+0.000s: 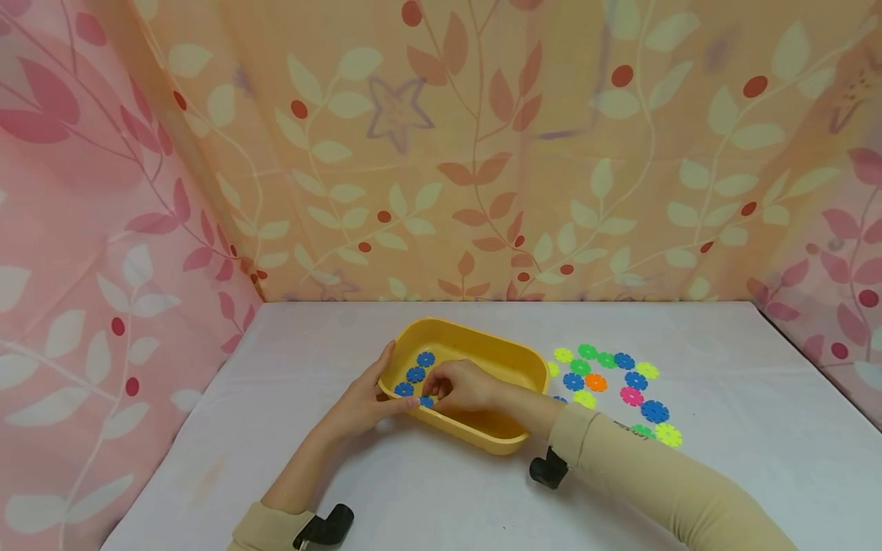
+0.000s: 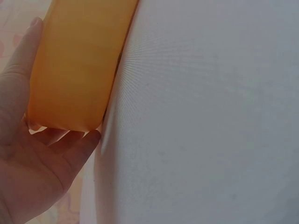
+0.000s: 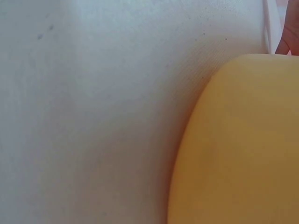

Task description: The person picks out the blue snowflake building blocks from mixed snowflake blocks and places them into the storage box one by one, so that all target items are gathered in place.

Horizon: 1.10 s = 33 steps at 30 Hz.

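Observation:
A yellow plastic basin stands on the table at a slant. My left hand grips its left end, thumb over the near rim and fingers along the outer wall. In the left wrist view, the fingers lie against the basin's end. Inside, blue snowflake discs lie in a row by the left wall. My right hand reaches into the basin with curled fingers, the tips at another blue disc near my left thumb. The right wrist view shows only the basin's outer wall, not the right fingers.
Right of the basin, loose snowflake discs lie on the white tablecloth, among them an orange one, a pink one and several blue, green and yellow ones. Patterned curtains enclose the table at the back and sides.

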{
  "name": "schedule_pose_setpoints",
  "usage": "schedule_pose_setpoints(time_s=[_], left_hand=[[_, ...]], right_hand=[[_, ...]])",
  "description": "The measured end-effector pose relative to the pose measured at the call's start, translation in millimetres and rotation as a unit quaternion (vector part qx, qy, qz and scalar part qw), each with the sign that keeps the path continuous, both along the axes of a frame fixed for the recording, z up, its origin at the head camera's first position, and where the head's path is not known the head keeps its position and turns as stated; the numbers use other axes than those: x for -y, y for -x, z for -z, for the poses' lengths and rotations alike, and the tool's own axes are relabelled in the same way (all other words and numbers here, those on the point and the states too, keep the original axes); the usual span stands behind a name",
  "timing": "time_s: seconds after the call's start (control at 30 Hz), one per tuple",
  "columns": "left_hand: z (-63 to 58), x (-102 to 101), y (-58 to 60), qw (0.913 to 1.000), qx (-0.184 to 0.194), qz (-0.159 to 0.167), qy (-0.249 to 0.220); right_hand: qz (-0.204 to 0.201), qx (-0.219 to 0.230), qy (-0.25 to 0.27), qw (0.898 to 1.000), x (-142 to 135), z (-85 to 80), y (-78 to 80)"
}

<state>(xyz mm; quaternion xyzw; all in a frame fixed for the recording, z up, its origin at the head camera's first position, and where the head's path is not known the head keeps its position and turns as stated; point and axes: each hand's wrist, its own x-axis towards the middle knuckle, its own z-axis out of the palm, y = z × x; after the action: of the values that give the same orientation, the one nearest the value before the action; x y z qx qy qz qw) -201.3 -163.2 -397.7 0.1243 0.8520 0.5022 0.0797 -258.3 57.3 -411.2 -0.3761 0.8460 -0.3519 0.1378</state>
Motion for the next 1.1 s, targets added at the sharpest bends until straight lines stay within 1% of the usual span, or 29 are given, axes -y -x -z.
schedule_pose_setpoints(time_s=[0.07,0.13,0.2,0.3,0.4,0.5,0.57,0.67,0.73,0.83,0.93,1.0,1.1], left_hand=[[11.2,2.3,6.0,1.0,-0.004,-0.002,0.0],[17.6,3.9,9.5,0.9999,-0.01,-0.003,0.001],[19.0,4.4,10.8,0.9999,-0.012,-0.004,0.003],[19.2,4.5,11.4,0.9999,-0.015,-0.001,0.001],[19.0,4.9,11.6,0.9999,-0.015,0.002,-0.002],[19.5,5.9,11.9,0.9998,-0.019,0.006,0.0],[19.5,6.3,11.6,0.9997,-0.022,0.006,0.006],[19.4,7.0,11.0,0.9996,-0.023,0.005,0.015],[19.4,7.0,10.4,0.9996,-0.019,-0.003,0.022],[20.5,7.3,10.1,0.9993,-0.02,-0.002,0.032],[21.1,7.2,9.8,0.9991,-0.017,-0.003,0.039],[20.7,6.9,9.7,0.999,-0.014,-0.003,0.042],[18.8,5.2,10.2,0.9994,-0.011,-0.006,0.032]], right_hand=[[0.0,0.001,0.0,1.0,-0.8,0.1,0.1],[0.003,0.002,-0.004,1.0,-1.3,0.2,0.1],[0.008,0.009,-0.007,1.0,-2.1,-0.2,0.5],[0.026,0.034,-0.006,0.999,-4.4,-3.6,1.0],[0.046,0.065,0.029,0.996,-10.9,-11.1,1.4],[0.072,0.085,0.077,0.991,-25.8,-22.7,0.2],[0.097,0.095,0.109,0.985,-40.8,-32.0,-2.7],[0.147,0.116,0.15,0.971,-69.8,-44.2,-9.2],[0.182,0.128,0.173,0.96,-91.2,-49.3,-14.2],[0.229,0.133,0.185,0.946,-126.8,-48.9,-21.4],[0.268,0.131,0.169,0.939,-161.6,-43.2,-29.4],[0.29,0.127,0.149,0.937,-182.8,-37.4,-34.2],[0.317,0.113,0.105,0.936,-210.4,-27.6,-40.2]])
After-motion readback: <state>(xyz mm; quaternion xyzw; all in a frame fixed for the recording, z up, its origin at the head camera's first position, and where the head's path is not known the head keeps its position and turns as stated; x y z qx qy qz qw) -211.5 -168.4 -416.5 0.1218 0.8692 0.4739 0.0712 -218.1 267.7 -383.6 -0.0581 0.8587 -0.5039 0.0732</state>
